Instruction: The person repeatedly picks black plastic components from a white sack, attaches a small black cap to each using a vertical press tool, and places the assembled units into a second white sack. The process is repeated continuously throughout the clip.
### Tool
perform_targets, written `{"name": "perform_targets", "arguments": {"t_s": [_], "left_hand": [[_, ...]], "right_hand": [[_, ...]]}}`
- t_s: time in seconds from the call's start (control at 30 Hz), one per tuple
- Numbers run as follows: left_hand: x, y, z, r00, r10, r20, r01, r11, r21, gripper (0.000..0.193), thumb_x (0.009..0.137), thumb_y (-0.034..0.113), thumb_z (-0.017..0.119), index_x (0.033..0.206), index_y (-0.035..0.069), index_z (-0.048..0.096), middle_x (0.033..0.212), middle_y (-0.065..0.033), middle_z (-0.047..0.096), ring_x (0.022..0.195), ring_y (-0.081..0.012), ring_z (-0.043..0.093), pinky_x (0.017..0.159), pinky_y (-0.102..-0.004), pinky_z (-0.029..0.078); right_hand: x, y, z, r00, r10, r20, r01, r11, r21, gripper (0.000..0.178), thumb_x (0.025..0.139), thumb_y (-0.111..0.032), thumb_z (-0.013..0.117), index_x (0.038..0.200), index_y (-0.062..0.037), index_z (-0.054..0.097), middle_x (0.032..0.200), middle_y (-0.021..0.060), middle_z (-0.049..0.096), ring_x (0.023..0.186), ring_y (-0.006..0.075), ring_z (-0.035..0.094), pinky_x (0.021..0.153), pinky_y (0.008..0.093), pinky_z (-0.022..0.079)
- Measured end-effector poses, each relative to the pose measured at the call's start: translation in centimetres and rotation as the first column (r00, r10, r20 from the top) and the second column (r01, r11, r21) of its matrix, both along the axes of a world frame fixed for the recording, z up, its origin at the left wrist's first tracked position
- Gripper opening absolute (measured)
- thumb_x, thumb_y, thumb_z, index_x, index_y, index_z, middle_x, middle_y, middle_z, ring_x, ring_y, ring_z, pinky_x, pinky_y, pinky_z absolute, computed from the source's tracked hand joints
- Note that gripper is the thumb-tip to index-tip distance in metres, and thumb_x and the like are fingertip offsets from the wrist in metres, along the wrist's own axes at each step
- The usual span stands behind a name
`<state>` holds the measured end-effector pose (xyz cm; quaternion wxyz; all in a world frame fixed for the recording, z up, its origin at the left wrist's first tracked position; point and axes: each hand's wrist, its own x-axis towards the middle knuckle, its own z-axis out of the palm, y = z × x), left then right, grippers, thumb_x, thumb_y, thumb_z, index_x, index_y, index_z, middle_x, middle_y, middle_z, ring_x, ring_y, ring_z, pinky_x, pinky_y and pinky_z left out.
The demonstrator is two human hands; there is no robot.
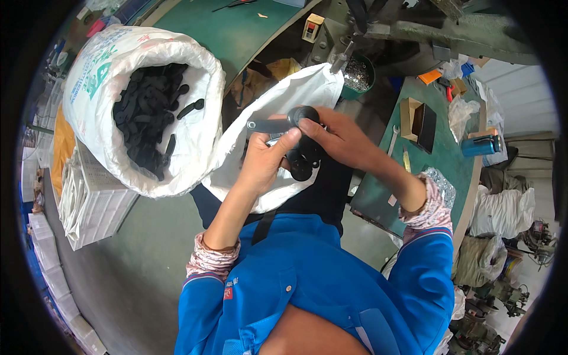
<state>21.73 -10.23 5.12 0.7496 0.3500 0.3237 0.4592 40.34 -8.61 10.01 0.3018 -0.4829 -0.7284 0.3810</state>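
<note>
At twelve o'clock, over a white bag (287, 92), left fingers (287, 141) and right fingers (313, 130) hold black parts (302, 170); handling seems the present step, next move probably needs steady grip.

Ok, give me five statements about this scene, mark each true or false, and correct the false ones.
1. The left hand and right hand both hold black lever-like parts. True.
2. The wrench is in the right hand. False: the wrench lies on the green tabletop at right.
3. The left-hand white sack contains black pieces. True.
4. The person's sleeves are mostly yellow. False: they are mostly blue.
5. The container of small metal pieces is white. False: it is green.
</note>
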Motion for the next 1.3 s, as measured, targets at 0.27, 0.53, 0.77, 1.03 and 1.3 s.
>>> {"name": "perform_targets", "arguments": {"t_s": [0.27, 0.53, 0.77, 1.03, 1.3], "left_hand": [[0.0, 1.1, 0.8, 0.980, -0.082, 0.181, 0.117, 0.975, -0.187, 0.045, 0.096, 0.043, 0.050, 0.104, -0.001, 0.058, 0.084, -0.0161, 0.067, 0.053, -0.0149, 0.064, 0.046, -0.0219, 0.052], [-0.7, 1.3, 0.0, 0.664, -0.351, 0.661, 0.615, 0.759, -0.215, 0.042, 0.097, 0.042, 0.047, 0.096, 0.002, 0.057, 0.076, -0.0217, 0.064, 0.038, -0.0183, 0.054, 0.030, -0.0227, 0.039], [0.6, -0.5, -0.7, 0.783, -0.353, 0.512, 0.532, 0.807, -0.258, 0.047, 0.097, 0.047, 0.044, 0.094, 0.002, 0.057, 0.071, -0.0253, 0.062, 0.035, -0.0203, 0.053, 0.026, -0.0222, 0.037], [1.1, -0.3, 2.3, 0.926, -0.227, 0.302, 0.292, 0.936, -0.194, 0.041, 0.096, 0.044, 0.048, 0.099, 0.004, 0.055, 0.085, -0.0214, 0.064, 0.049, -0.0166, 0.062, 0.041, -0.0211, 0.052], [0.0, 0.4, 2.0, 0.926, -0.086, 0.368, 0.127, 0.988, -0.088, 0.032, 0.098, 0.021, 0.047, 0.122, 0.000, 0.046, 0.107, -0.0189, 0.058, 0.086, -0.0310, 0.069, 0.066, -0.0313, 0.062]], "right_hand": [[2.7, -0.6, 3.3, 0.870, -0.224, -0.440, 0.217, 0.974, -0.067, 0.032, 0.099, -0.023, 0.049, 0.117, 0.0014, 0.057, 0.092, 0.0073, 0.062, 0.076, 0.0150, 0.057, 0.075, 0.0257, 0.045], [4.2, -2.6, 4.3, 0.977, 0.214, -0.004, -0.199, 0.915, 0.352, 0.031, 0.087, -0.018, 0.060, 0.116, -0.0059, 0.062, 0.085, 0.0117, 0.049, 0.080, 0.0260, 0.047, 0.072, 0.0362, 0.040], [2.7, -2.4, 3.0, 0.948, 0.295, -0.118, -0.233, 0.899, 0.372, 0.027, 0.087, -0.004, 0.058, 0.114, -0.0048, 0.064, 0.097, 0.0116, 0.063, 0.093, 0.0250, 0.061, 0.075, 0.0302, 0.049], [4.5, 1.7, 4.5, 0.877, -0.318, -0.360, 0.308, 0.947, -0.087, 0.026, 0.094, -0.015, 0.057, 0.117, -0.0034, 0.062, 0.073, 0.0008, 0.059, 0.057, 0.0057, 0.048, 0.051, 0.0187, 0.037], [5.0, 5.5, 6.0, 0.886, -0.286, -0.365, 0.265, 0.958, -0.108, 0.031, 0.093, -0.019, 0.057, 0.114, 0.0036, 0.060, 0.071, 0.0057, 0.060, 0.052, 0.0090, 0.045, 0.051, 0.0227, 0.036]]}}
